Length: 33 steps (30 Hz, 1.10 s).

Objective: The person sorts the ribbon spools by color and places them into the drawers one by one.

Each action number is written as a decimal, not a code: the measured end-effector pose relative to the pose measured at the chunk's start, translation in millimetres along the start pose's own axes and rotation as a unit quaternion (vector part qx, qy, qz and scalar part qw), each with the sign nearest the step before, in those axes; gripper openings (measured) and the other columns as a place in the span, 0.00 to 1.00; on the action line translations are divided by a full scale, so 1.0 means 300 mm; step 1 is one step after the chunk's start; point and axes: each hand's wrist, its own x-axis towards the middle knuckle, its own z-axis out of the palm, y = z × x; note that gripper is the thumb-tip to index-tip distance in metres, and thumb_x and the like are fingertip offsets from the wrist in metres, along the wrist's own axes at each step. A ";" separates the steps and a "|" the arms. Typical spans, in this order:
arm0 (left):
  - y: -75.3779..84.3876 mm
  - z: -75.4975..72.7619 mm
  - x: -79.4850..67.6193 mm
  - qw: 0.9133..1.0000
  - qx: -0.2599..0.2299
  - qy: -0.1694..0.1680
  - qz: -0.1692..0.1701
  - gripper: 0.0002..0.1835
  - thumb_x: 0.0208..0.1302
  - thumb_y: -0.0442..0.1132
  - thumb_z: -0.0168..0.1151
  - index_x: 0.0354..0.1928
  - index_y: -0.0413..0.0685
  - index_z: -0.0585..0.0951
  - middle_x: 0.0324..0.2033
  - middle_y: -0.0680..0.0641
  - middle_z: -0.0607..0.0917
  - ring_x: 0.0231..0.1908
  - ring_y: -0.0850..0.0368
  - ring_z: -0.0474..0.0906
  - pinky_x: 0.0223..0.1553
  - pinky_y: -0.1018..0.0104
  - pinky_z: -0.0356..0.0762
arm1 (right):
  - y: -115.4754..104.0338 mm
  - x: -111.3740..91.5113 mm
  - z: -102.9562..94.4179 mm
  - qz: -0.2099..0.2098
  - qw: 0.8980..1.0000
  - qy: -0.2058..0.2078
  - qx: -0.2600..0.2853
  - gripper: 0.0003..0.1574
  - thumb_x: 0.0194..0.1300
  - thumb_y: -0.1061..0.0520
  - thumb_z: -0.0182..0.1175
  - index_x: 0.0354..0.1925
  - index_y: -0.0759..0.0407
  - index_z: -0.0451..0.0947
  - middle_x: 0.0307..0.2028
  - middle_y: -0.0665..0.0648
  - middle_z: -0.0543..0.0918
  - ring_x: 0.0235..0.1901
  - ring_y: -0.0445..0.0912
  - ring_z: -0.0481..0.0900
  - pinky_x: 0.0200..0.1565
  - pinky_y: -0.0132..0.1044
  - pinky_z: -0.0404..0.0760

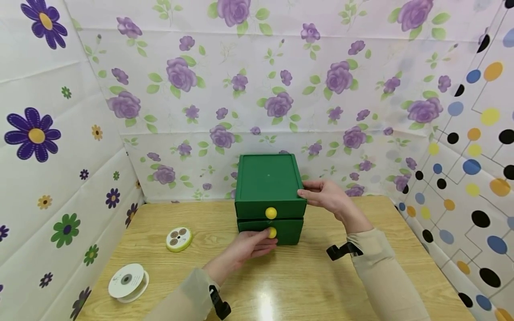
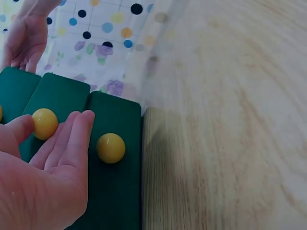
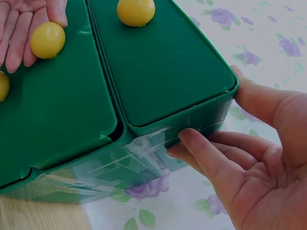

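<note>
A green drawer box [image 1: 269, 178] with round yellow knobs stands toward the back of the wooden table; the left wrist view shows three drawer fronts. My left hand [image 1: 250, 245] is at the middle drawer, its thumb and fingers on either side of that drawer's yellow knob [image 2: 45, 123], pinching it. Below it, the bottom drawer's knob [image 2: 111, 148] is free. The upper knob [image 3: 135, 12] sits on the top drawer, untouched. My right hand [image 3: 259, 158] rests at the box's upper right side, fingers fairly straight against the side wall and thumb at the top edge.
On the left of the table [image 1: 321, 285] lie a white ribbon spool [image 1: 126, 281] and a smaller round spool [image 1: 178, 238] with a yellow-green rim. Flowered and dotted sheets [image 1: 281, 107] hang behind and at both sides. Clear tape [image 3: 144, 148] crosses the box's side.
</note>
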 end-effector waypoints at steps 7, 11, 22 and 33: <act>-0.008 0.014 -0.045 0.999 0.029 -0.009 -0.015 0.32 0.82 0.55 0.60 0.65 0.29 0.80 0.59 0.32 0.86 0.62 0.39 0.83 0.63 0.53 0.83 | 0.003 0.002 0.000 0.000 1.000 0.000 0.001 0.46 0.79 0.49 0.66 0.80 0.71 0.62 0.76 0.73 0.67 0.72 0.64 0.72 0.66 0.43 0.81; -0.005 0.025 -0.085 0.998 0.042 -0.017 -0.046 0.36 0.81 0.59 0.60 0.69 0.31 0.78 0.59 0.32 0.86 0.59 0.41 0.86 0.62 0.51 0.83 | 0.003 0.001 -0.002 -0.002 1.000 -0.002 0.002 0.45 0.78 0.48 0.67 0.79 0.70 0.63 0.76 0.72 0.68 0.72 0.64 0.72 0.67 0.44 0.80; -0.021 0.069 -0.176 0.995 0.069 -0.015 -0.069 0.34 0.80 0.60 0.60 0.67 0.35 0.81 0.55 0.34 0.89 0.55 0.42 0.88 0.58 0.51 0.86 | 0.006 0.002 -0.002 -0.008 1.000 -0.004 -0.001 0.46 0.78 0.47 0.67 0.79 0.70 0.63 0.75 0.72 0.70 0.72 0.64 0.73 0.68 0.47 0.79; -0.036 0.081 -0.207 0.995 0.075 -0.007 -0.064 0.30 0.81 0.57 0.61 0.62 0.35 0.85 0.53 0.34 0.89 0.52 0.43 0.89 0.57 0.49 0.87 | 0.004 0.001 0.012 -0.003 0.999 -0.010 0.042 0.45 0.78 0.50 0.68 0.79 0.71 0.63 0.75 0.73 0.68 0.74 0.65 0.70 0.65 0.57 0.81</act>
